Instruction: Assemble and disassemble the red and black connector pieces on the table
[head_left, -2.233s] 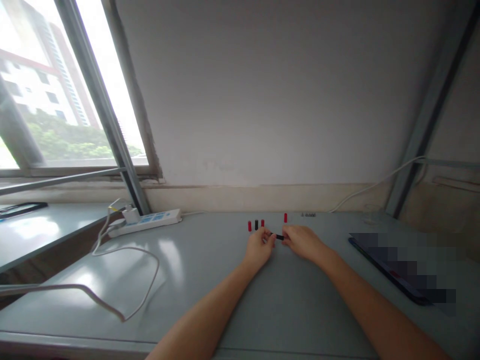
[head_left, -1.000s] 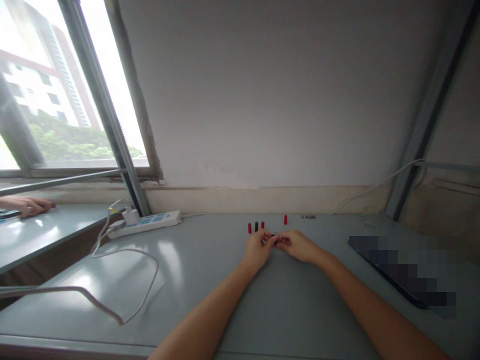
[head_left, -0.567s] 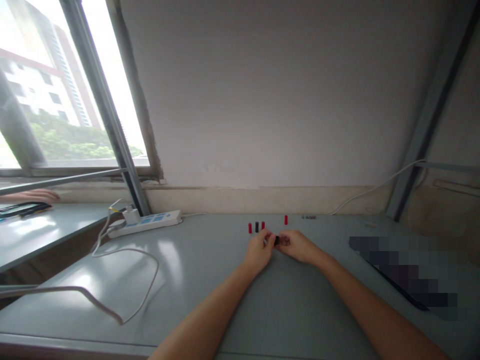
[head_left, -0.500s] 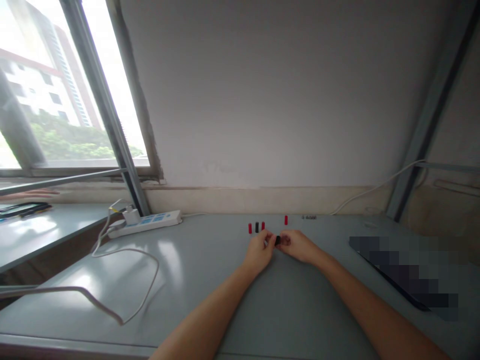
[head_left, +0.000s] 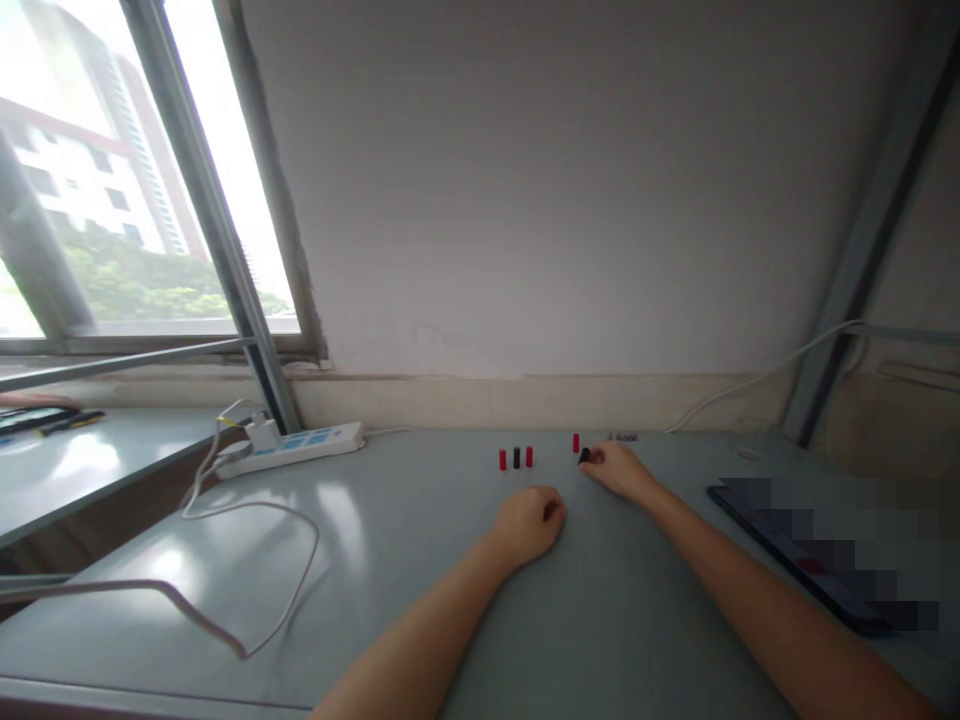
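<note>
Trio of pieces (head_left: 516, 457) is lined up beyond the left grip (head_left: 527, 525), which is curled, so whether anything's held can't be told. Near a red piece (head_left: 576, 443), a tilted black piece (head_left: 584, 456) is pinched in the right grip (head_left: 619, 470), probably being positioned; steadiness is called for. Bits (head_left: 626, 437) beyond can't be made out.

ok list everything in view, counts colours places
tables: 2, grey, front and far left
wall: 1, grey, behind
window: 1, grey-framed, upper left
posts: 2, grey, both sides
red cylinders: 3, red, two left, one right
black cylinders: 2, black, one between two reds, one held
bits: several, grey, near wall
power strip: 1, white and blue, back left
cables: several, white, left and back right
slab: 1, dark, right, partly pixelated
items: uncounted, dark, far-left table
another person's hand or arm: 1, left edge
left hand: 1, centre, curled
right hand: 1, right of centre
</note>
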